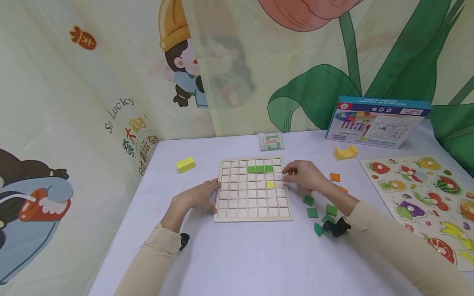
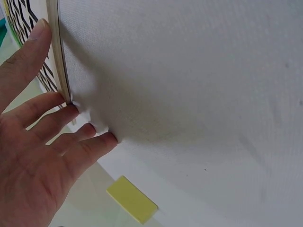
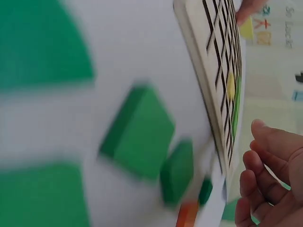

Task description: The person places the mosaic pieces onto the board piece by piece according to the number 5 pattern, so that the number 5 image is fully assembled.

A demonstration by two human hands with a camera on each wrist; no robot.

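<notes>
A wooden grid board [image 1: 253, 219] lies on the white table. Three green squares [image 1: 260, 169] sit side by side in an upper row of it, and a yellow square [image 1: 270, 184] sits lower, toward the right. My left hand [image 1: 196, 198] rests at the board's left edge, fingers spread; in the left wrist view the thumb [image 2: 40, 30] overlaps the board and fingertips touch its side. By the right edge is my right hand [image 1: 304, 176], its fingers loosely bent. The right wrist view shows a gap between thumb and fingers, with nothing visible in it.
Loose green pieces [image 1: 312, 212] and orange squares [image 1: 335, 177] lie right of the board. Behind it is a small pattern card [image 1: 270, 142]. A yellow block [image 1: 186, 165] stands left, a curved yellow block [image 1: 346, 153] right, near a fruit puzzle board [image 1: 389, 174] and a box [image 1: 370, 123].
</notes>
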